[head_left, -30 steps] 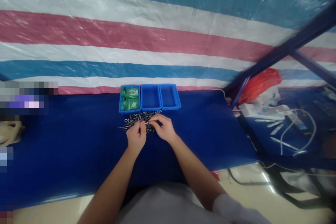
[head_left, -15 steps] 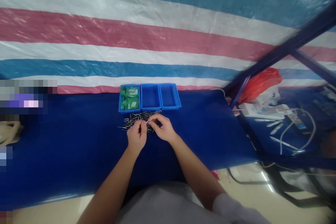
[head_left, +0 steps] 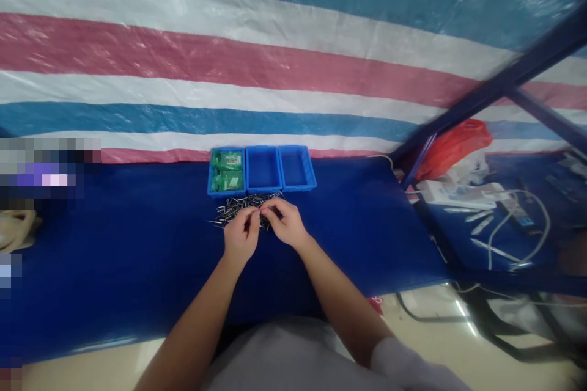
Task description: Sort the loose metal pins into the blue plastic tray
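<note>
My left hand and my right hand meet fingertip to fingertip over a pile of thin metal pieces, dark and silvery. Both hands are closed in a pinch. Something small and pale shows between the fingertips, too small to name. Just behind the pile stand three blue bins side by side. Green packets fill the left bin. No contents show in the middle bin or the right bin.
The blue table runs left and right of my hands. Striped sheeting hangs behind it. At the right are a dark metal frame, a red plastic bag, a white power strip and loose cables.
My left fingertips have shifted slightly right, closer to the right ones, and the pale piece between them shows less. The bins and pile stay put.
</note>
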{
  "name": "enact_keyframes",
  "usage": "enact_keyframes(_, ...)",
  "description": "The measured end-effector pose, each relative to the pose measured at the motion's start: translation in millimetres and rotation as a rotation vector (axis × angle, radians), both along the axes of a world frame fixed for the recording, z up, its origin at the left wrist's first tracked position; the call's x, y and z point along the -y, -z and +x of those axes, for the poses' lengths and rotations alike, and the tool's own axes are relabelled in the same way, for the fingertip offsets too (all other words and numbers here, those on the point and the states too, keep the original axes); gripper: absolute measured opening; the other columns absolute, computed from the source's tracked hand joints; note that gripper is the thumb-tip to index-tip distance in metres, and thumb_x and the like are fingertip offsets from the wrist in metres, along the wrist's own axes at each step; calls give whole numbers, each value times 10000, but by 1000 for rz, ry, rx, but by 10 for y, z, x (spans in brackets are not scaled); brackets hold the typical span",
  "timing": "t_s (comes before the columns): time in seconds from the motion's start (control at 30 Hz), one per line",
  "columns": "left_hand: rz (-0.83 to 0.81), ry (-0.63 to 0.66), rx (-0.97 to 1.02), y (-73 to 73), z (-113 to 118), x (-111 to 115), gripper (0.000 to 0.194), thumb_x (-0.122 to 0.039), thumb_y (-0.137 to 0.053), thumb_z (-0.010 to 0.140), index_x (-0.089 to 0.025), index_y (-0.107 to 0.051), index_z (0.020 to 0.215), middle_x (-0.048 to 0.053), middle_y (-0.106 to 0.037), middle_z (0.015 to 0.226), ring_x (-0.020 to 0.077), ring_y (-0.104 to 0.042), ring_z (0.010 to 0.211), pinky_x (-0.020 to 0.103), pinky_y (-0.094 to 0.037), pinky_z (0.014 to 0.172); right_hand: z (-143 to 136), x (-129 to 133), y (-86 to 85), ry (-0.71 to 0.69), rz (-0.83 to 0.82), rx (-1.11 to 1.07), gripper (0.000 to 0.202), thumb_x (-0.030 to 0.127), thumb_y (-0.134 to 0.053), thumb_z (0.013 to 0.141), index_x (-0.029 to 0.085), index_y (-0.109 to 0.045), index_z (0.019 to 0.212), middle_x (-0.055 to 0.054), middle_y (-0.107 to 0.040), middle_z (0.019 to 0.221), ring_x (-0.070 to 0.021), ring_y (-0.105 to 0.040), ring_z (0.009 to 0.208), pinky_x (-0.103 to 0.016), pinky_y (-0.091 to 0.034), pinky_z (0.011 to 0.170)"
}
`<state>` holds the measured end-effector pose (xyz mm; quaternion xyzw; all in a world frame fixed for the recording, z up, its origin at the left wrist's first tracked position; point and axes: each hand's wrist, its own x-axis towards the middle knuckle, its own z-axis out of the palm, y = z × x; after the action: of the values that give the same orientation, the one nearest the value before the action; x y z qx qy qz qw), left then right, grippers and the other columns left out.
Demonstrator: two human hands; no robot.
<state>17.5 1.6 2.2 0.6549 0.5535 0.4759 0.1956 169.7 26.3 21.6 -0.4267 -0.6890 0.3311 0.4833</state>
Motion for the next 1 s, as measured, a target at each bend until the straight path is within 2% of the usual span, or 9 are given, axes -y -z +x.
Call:
enact_keyframes(0.23,2,6,-14,-15,11,4,201,-332,-561,923,-210,-665,1044,-4,-723,802,95,-661,631,199,-503,657,23,-6,1,18,40,15,127,234,-572,936,205,-680,875,-29,-709,827,-146,-654,753,-263,-513,692)
enact_keyframes(0.43,4,14,-5,-1,12,6,201,-326,-558,927,-217,-655,1065,-6,-727,804,98,-672,640,201,-514,666,26,-2,-3,23,40,49,185,287,-553,948,205,-682,842,-27,-706,770,-148,-651,712,-262,-513,684)
enact_keyframes(0.67,-7,34,22,5,8,8,218,-324,-529,946,-216,-640,1100,-8,-722,785,98,-673,637,203,-518,668,35,-3,-4,-8,26,45,324,327,-509,974,191,-639,711,8,-608,604,-117,-580,576,-239,-464,604)
enact_keyframes(0.8,-11,48,29,-13,11,5,196,-322,-523,948,-209,-642,1056,-25,-698,724,83,-644,580,192,-498,628,36,-13,15,-42,-11,50,377,337,-483,989,190,-617,669,13,-598,594,-111,-581,573,-238,-466,611)
enact_keyframes(0.9,-36,6,34,-19,10,2,189,-332,-520,947,-201,-641,1011,-38,-664,655,86,-628,558,197,-486,621,15,-10,18,-51,5,38,298,332,-505,981,199,-659,764,-10,-658,706,-129,-621,673,-257,-500,687)
enact_keyframes(1.0,-62,-44,41,-16,4,-4,191,-343,-508,950,-200,-633,977,-49,-634,609,90,-620,550,202,-477,623,-14,-4,13,-10,13,24,147,340,-620,921,221,-688,976,-31,-696,837,-140,-621,696,-270,-514,656)
